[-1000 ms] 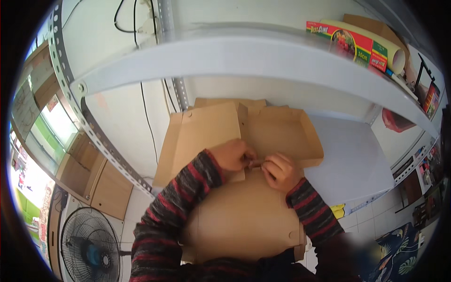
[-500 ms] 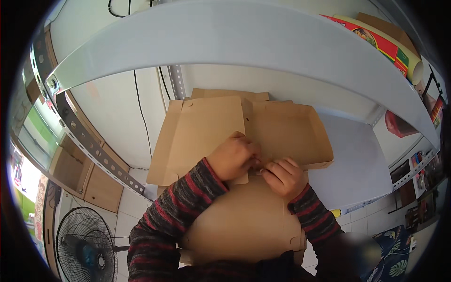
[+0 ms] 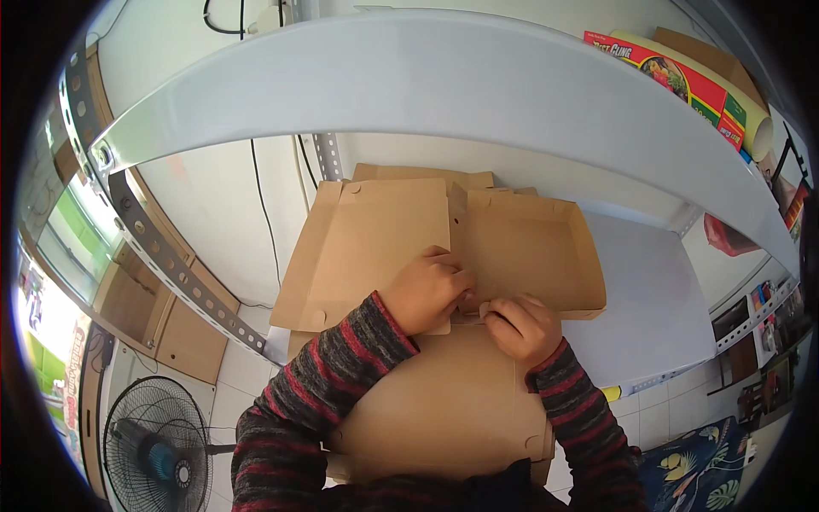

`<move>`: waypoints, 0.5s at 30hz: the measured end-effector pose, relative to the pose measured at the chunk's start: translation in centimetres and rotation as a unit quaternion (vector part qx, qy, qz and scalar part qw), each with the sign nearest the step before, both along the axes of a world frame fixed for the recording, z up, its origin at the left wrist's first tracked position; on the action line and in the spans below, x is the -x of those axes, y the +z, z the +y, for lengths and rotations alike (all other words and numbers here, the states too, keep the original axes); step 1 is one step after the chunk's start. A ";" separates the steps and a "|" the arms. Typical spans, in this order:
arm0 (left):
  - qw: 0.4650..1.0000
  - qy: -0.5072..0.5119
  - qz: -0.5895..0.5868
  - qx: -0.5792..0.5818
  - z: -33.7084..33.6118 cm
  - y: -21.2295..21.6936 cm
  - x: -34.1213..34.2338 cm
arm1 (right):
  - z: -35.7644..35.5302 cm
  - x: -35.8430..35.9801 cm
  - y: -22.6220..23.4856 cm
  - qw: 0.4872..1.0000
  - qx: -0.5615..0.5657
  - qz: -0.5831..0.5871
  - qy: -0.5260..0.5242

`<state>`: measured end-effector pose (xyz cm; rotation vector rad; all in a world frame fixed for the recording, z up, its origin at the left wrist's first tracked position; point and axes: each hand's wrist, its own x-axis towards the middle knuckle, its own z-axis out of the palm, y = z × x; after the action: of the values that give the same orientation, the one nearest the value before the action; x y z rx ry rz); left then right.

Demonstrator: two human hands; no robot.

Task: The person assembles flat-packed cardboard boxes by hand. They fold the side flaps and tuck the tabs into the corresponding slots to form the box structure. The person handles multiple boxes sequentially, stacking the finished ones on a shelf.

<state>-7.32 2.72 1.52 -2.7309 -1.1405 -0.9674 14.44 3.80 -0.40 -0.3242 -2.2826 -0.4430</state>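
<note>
Head view: left hand (image 3: 429, 292) and right hand (image 3: 524, 329) pinch brown box (image 3: 536, 253); red carton (image 3: 703, 92) bears lettering.

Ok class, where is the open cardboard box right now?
In the head view, the open cardboard box lies near the picture's centre, with grey shelf surface showing to its right and the left hand and right hand at its near edge.

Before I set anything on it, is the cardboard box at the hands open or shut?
Open: its lid lies spread to the left, and the inside of the walled tray shows at right.
</note>
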 end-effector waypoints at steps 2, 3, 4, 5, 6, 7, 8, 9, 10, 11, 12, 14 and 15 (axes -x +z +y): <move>1.000 0.003 0.009 -0.023 -0.3 0.1 -0.3 | 0.1 0.1 0.1 1.000 -0.020 0.006 0.014; 0.999 0.003 0.013 -0.033 -0.5 0.1 -0.5 | 0.2 0.0 0.0 0.999 -0.026 0.012 0.017; 0.999 -0.002 0.017 -0.035 -0.7 0.3 -0.7 | 0.3 0.0 -0.1 0.999 -0.032 0.018 0.021; 0.999 -0.007 0.021 -0.037 -1.0 0.5 -0.9 | 0.3 -0.1 -0.2 0.999 -0.035 0.017 0.020; 0.999 -0.011 0.025 -0.040 -1.1 0.6 -1.0 | 0.4 -0.2 -0.3 0.999 -0.039 0.015 0.021; 0.999 -0.017 0.010 -0.029 -1.0 0.5 -0.9 | 0.4 -0.2 -0.3 0.999 -0.043 0.013 0.023; 1.000 -0.023 -0.004 -0.019 -1.0 0.5 -0.9 | 0.3 -0.2 -0.2 0.999 -0.035 0.014 0.024; 0.999 -0.027 -0.020 -0.009 -0.9 0.5 -0.8 | 0.2 -0.1 0.0 0.999 -0.029 0.013 0.026; 0.999 -0.034 -0.029 0.008 -0.9 0.5 -0.7 | 0.2 -0.1 0.1 0.999 -0.023 0.013 0.028; 0.998 -0.040 -0.039 0.025 -0.8 0.6 -0.6 | 0.2 -0.1 0.1 0.999 -0.020 0.013 0.028; 0.997 -0.047 -0.049 0.041 -0.8 0.6 -0.5 | 0.2 -0.1 0.0 0.999 -0.016 0.012 0.028; 0.995 -0.050 -0.054 0.069 -0.6 0.4 -0.4 | 0.3 -0.1 -0.1 0.999 -0.011 0.016 0.031; 0.994 -0.051 -0.057 0.084 -0.6 0.4 -0.3 | 0.4 -0.1 -0.2 0.999 -0.007 0.019 0.035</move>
<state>-6.98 2.13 1.88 -2.9265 -1.1589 -1.1008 14.49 4.16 -0.57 -0.2427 -2.2448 -0.4145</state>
